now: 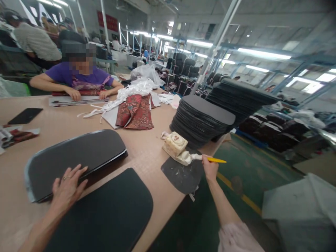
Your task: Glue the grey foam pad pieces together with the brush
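Note:
My right hand [210, 168] is closed around a brush with a yellow handle [217, 160]. The brush's pale, coated end reaches to a cream-coloured, glue-crusted container [176, 145], which sits on a dark smeared pad [181, 173] near the table's right edge. My left hand [67, 187] rests with fingers spread on the near edge of a stack of dark grey rounded panels [78, 150]. Closer to me, partly under my left forearm, lies another dark panel [110, 213] with a rounded corner.
Tall stacks of dark panels [194, 120] stand at the table's right edge. Red patterned fabric [136, 112] and white strips [136, 87] lie mid-table. A co-worker in purple [61, 75] handles material across the table. A black phone-like slab [25, 115] lies at left.

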